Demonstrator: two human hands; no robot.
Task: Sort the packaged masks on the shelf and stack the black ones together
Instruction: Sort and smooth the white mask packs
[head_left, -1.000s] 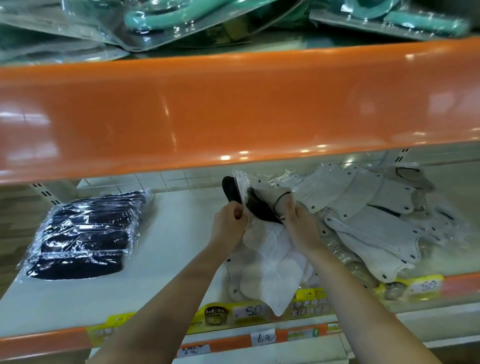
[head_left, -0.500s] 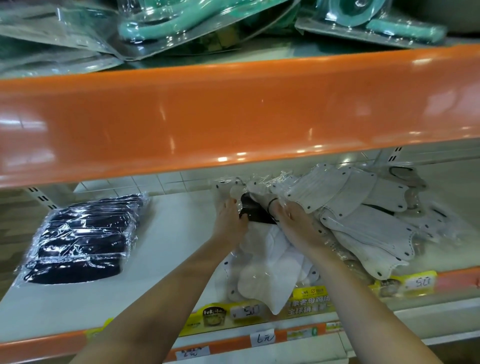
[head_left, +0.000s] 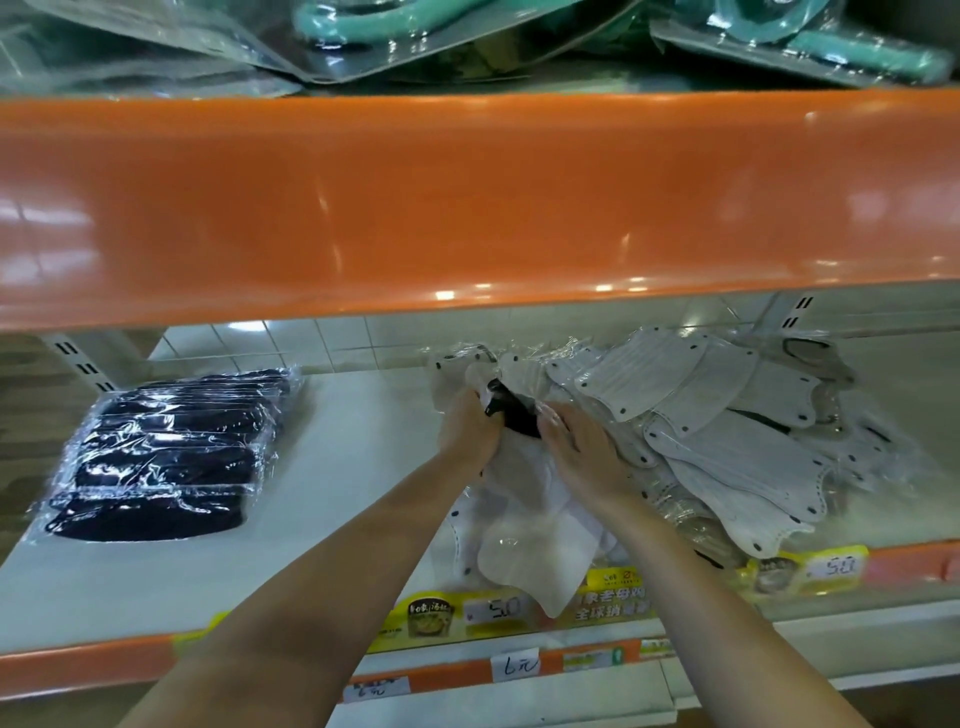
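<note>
1. Head view, nearest: the left hand (head_left: 470, 434) grips a black mask packet (head_left: 511, 415) in the pale mask heap (head_left: 701, 441); the right hand (head_left: 576, 449) lies flat on the pile, fingers relaxed.
2. That packet looks light, limp and slippery; pinching a wrapper edge seems best.
3. Farther left, the black stack (head_left: 166, 452) lies well apart on the white shelf (head_left: 343, 467).
4. Behind is tiled wall.
</note>
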